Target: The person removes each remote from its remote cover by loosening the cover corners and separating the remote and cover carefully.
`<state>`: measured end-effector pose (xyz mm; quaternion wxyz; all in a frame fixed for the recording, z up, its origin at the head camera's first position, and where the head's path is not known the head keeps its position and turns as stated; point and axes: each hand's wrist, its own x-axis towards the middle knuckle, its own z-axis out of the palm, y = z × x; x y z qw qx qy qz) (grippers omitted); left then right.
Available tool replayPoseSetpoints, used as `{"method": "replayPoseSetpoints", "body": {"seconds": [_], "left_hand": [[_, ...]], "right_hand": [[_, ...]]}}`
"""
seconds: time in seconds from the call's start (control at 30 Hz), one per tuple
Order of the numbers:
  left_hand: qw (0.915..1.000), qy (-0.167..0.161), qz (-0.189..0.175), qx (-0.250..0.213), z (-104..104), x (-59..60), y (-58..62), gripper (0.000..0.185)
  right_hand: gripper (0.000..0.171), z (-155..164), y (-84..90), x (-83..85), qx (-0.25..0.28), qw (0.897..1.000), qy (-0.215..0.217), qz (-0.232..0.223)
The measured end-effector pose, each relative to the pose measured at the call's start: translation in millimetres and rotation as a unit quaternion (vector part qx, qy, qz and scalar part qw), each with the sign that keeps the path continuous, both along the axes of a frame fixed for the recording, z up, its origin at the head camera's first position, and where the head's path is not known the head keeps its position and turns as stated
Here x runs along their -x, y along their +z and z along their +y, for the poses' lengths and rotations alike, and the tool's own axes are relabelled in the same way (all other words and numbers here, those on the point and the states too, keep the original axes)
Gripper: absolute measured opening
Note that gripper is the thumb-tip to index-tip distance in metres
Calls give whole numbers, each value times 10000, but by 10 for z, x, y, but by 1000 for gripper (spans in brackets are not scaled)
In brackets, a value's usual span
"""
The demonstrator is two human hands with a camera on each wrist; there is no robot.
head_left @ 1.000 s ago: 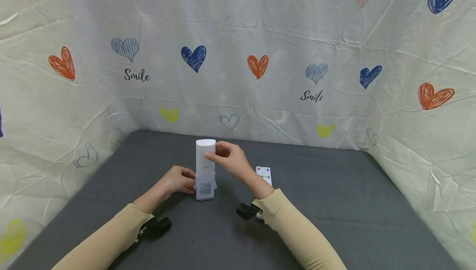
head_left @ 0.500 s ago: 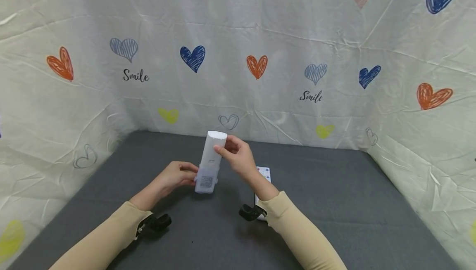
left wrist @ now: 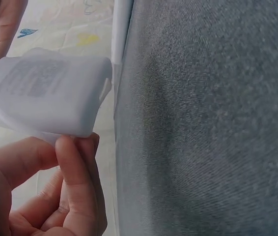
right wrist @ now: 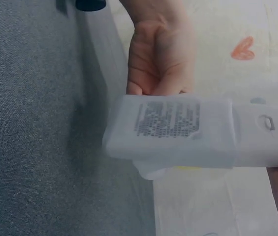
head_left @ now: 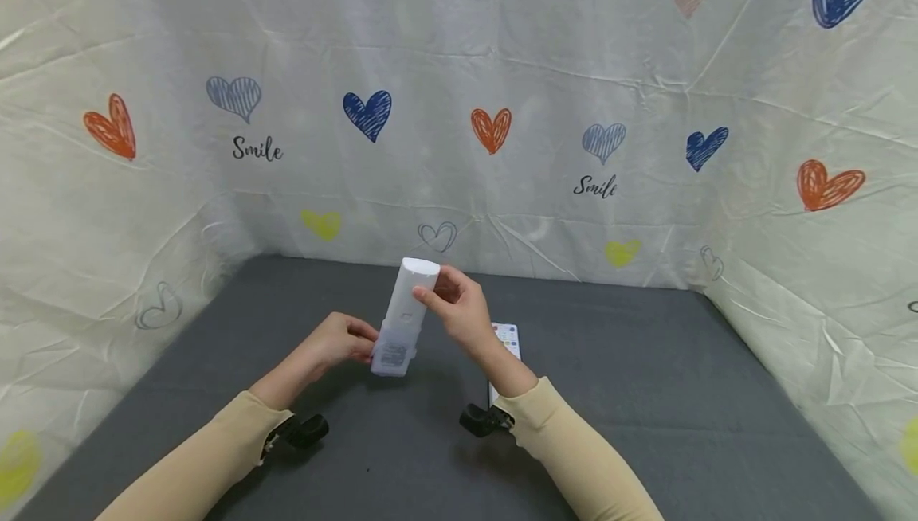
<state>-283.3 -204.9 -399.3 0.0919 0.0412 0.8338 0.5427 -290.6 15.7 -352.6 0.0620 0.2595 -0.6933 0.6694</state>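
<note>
- Right now I count one white handset (head_left: pixel 410 298), one translucent cover (head_left: pixel 402 334) around its lower part, and one remote control (head_left: pixel 506 335) with coloured buttons.
- My two hands are apart, one at each side of the handset.
- My right hand (head_left: pixel 461 310) is clamped on the bare upper part, thumb on the face towards me.
- My left hand (head_left: pixel 343 342) pinches the cover low on its left edge.
- The handset is held up above the grey tabletop (head_left: pixel 645 393) in front of me; its long axis is steep but tilted, upper end leaning right, lower end pointing down and left.
- A printed label (head_left: pixel 392 356) shows through the cover, too blurred to read.
- The remote control lies on the tabletop to the right, buttons up, lengthwise away from me; my right wrist crosses over it and hides part.
- Two black devices (head_left: pixel 308 431) sit at my wrists.
- Behind hangs a pale curtain (head_left: pixel 545 67) with hearts and "Smile" twice.
</note>
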Motion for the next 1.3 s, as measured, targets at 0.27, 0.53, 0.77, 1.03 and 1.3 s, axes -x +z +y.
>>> {"method": "replayPoseSetpoints", "body": {"seconds": [0.27, 0.53, 0.77, 1.03, 1.3], "left_hand": [[9998, -139, -33, 115, 32, 21, 48, 20], [9992, -368, -49, 148, 42, -19, 60, 20], [9992, -375, -111, 104, 54, -36, 52, 21], [9990, -359, -144, 203, 54, -25, 19, 20], [9990, -252, -224, 285, 59, -34, -25, 18]], "right_hand": [[31, 0, 25, -12, 174, 9998, -31, 80], [32, 15, 16, -7, 170, 9998, -103, -21], [32, 27, 13, 5, 147, 9997, -159, -57], [33, 40, 61, -6, 107, 9997, -97, -173], [31, 52, 228, -166, 4, 9997, -46, -236]]}}
